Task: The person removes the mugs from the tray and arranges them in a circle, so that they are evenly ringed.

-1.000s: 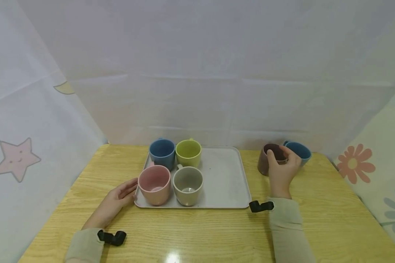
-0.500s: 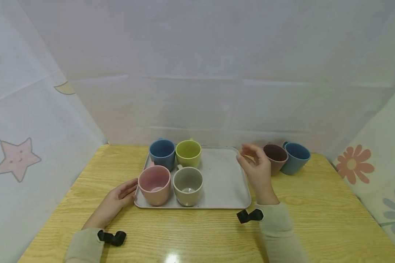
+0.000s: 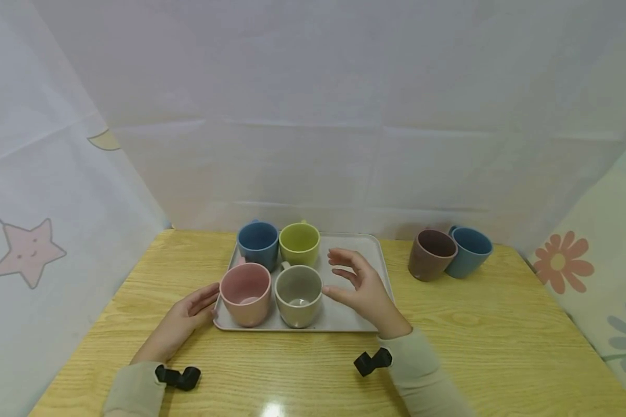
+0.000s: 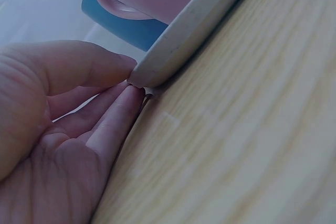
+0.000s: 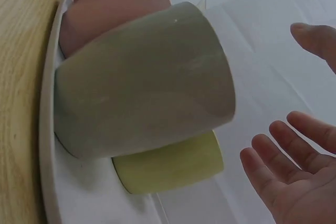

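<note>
A white tray [image 3: 352,313] bears a pink mug [image 3: 246,292], a grey mug [image 3: 298,295], a blue mug [image 3: 258,243] and a yellow-green mug [image 3: 299,243]. At the tray's left front corner my left hand [image 3: 185,318] pinches the rim; in the left wrist view the thumb [image 4: 100,66] meets its upper edge and the fingers [image 4: 118,119] its underside. My right hand [image 3: 362,289] hovers over the tray's right half, beside the grey mug. Its fingers are spread and hold nothing; the right wrist view shows a gap between them and the grey mug [image 5: 147,82].
Right of the tray, a brown mug [image 3: 430,258] and a second blue mug [image 3: 469,255] stand side by side on the wooden table [image 3: 511,330]. Pale cloth [image 3: 313,145] hangs behind the table and along both sides.
My right hand has let go of the brown mug and moved left over the tray to the grey mug. The brown mug stays beside the blue one. My left hand has not moved.
</note>
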`<act>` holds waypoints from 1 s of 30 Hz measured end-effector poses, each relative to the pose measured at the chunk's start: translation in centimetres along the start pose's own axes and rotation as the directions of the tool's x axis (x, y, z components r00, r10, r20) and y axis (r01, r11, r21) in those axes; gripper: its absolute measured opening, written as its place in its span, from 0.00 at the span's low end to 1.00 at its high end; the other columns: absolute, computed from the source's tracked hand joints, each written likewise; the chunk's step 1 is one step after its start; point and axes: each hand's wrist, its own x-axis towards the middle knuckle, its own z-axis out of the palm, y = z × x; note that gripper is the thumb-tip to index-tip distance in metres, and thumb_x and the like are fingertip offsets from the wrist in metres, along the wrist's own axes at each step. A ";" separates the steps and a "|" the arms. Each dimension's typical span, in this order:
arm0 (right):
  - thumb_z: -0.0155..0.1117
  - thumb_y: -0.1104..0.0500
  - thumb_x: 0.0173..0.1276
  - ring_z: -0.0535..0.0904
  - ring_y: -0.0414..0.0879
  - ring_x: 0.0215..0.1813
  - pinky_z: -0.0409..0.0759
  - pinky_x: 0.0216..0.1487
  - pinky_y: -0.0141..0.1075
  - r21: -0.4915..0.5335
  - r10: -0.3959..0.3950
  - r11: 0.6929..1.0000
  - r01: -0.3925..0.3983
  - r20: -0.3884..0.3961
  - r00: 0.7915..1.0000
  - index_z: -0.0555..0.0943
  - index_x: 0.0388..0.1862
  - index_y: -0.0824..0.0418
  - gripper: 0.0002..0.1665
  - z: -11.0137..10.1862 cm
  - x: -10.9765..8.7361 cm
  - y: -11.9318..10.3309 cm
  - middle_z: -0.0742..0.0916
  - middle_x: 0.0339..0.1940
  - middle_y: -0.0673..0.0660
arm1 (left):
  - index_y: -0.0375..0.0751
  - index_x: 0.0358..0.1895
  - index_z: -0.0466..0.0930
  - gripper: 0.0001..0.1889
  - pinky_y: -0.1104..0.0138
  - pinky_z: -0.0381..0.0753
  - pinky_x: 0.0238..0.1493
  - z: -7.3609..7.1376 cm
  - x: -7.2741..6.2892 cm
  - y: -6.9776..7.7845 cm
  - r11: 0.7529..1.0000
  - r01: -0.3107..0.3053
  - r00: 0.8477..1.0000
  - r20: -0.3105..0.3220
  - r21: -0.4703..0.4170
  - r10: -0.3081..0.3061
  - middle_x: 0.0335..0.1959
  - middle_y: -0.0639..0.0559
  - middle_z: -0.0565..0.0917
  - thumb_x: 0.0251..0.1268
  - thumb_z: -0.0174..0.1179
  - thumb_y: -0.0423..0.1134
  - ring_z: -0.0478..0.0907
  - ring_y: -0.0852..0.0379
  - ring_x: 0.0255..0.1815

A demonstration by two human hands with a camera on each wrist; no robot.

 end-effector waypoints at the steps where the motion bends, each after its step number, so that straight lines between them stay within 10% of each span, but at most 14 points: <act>1: 0.77 0.70 0.59 0.71 0.62 0.69 0.74 0.69 0.47 -0.009 0.006 1.000 -0.006 0.019 1.000 0.70 0.72 0.65 0.43 0.3 -0.1 0.2 0.76 0.68 0.62 | 0.36 0.80 0.55 0.37 0.81 0.71 0.59 0.0 0.0 0.0 1.000 -0.003 1.000 0.004 -0.001 0.003 0.77 0.37 0.63 0.76 0.60 0.44 0.67 0.77 0.65; 10: 0.83 0.64 0.53 0.71 0.57 0.69 0.73 0.70 0.49 -0.099 0.091 0.992 -0.082 0.088 0.992 0.67 0.74 0.67 0.51 2.5 -0.3 1.3 0.74 0.69 0.64 | 0.35 0.80 0.54 0.36 0.81 0.71 0.59 0.0 0.0 0.0 1.000 -0.016 1.000 0.005 0.000 0.016 0.77 0.36 0.62 0.77 0.59 0.43 0.67 0.79 0.64; 30: 0.86 0.59 0.50 0.73 0.55 0.67 0.72 0.68 0.51 -0.117 0.233 0.965 -0.234 -0.022 0.972 0.70 0.73 0.63 0.52 4.6 -0.7 1.8 0.77 0.65 0.57 | 0.33 0.80 0.54 0.36 0.81 0.70 0.59 0.2 -0.2 0.3 1.000 -0.020 1.000 -0.004 0.014 0.020 0.77 0.35 0.62 0.77 0.58 0.43 0.67 0.80 0.63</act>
